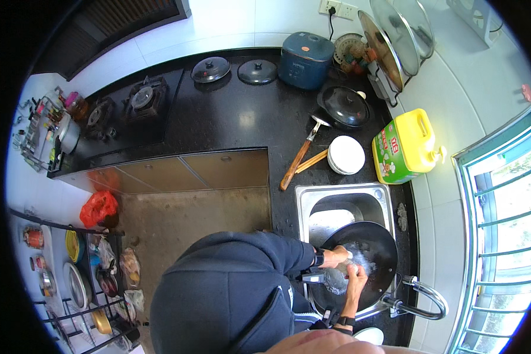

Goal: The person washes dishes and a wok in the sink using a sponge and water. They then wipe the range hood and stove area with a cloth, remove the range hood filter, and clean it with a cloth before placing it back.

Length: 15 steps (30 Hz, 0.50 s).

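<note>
My left hand (334,257) and my right hand (356,283) are close together over a large black wok (380,248). The fingers of both hands grip a small pale object (348,265), partly covered by them; its kind is unclear. Around the fingers, foamy or splashing water (336,281) lies in the wok. The wok rests tilted in a stainless steel sink (302,212) and covers much of its basin. At the sink's right side, a curved chrome faucet (429,301) stands beside the wok's rim.
Above the sink on the black counter (230,115) are white bowls (346,155), chopsticks (312,161), a wooden-handled spatula (298,163), a lidded black pot (345,106) and a yellow detergent jug (407,146). A rice cooker (305,62) stands farther back. A white dish (369,336) lies below the sink.
</note>
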Available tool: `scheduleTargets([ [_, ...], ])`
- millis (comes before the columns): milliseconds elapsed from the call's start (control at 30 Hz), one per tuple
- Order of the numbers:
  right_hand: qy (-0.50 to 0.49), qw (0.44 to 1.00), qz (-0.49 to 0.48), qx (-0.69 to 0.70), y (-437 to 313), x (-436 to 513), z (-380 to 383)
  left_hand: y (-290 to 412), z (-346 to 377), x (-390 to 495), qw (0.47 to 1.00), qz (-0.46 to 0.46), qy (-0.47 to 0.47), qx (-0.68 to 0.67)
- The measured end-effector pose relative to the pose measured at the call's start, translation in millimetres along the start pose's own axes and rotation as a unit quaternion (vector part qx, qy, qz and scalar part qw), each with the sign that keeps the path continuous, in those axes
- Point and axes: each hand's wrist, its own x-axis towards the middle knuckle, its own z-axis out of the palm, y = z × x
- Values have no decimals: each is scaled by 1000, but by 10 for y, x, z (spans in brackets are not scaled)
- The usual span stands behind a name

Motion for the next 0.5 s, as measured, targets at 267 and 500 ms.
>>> scheduleTargets([
  [267, 43, 850, 97, 516, 315, 33, 145, -47, 200, -103, 894, -136, -302, -300],
  [500, 154, 897, 19, 414, 194, 133, 214, 200, -27, -424, 938, -67, -339, 32],
])
